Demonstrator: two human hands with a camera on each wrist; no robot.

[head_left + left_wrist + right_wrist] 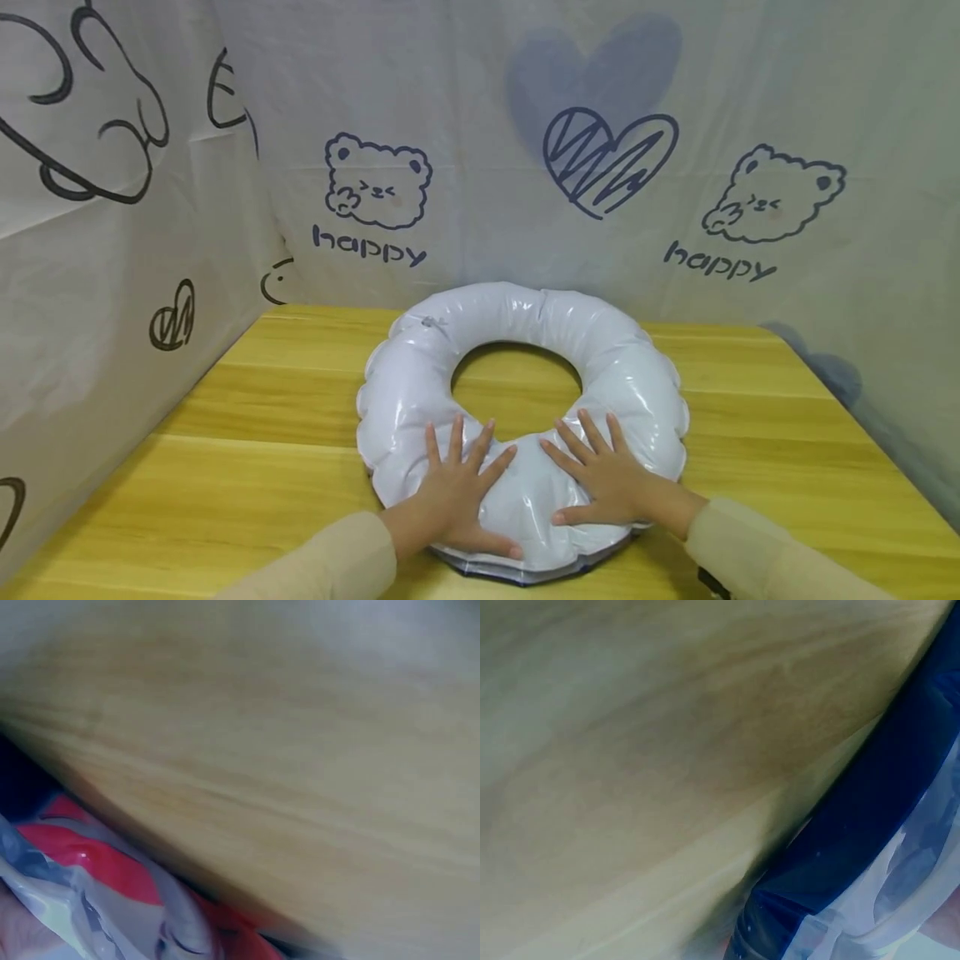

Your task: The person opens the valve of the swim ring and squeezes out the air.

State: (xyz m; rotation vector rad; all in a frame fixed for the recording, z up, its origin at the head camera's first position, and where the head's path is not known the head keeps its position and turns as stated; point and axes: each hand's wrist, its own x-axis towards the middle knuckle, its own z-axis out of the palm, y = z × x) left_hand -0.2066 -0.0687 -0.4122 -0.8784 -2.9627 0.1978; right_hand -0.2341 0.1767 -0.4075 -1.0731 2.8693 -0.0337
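A white inflatable swim ring (517,312) lies flat on the wooden table, puffed up, with wrinkles along its near side. My left hand (457,492) rests on its near left part, fingers spread and straight. On the near right part my right hand (611,483) presses down, its fingers spread too. A small valve (431,322) shows at the ring's far left. In the left wrist view the ring's side (112,870) is red, white and dark blue. The right wrist view has a dark blue band (862,817) on the ring's side.
The yellow wood-grain table (247,475) reaches out on both sides of the ring. Behind it hangs a pale cloth (480,167) with drawn bears and hearts. Another cloth (97,333) runs along the left edge.
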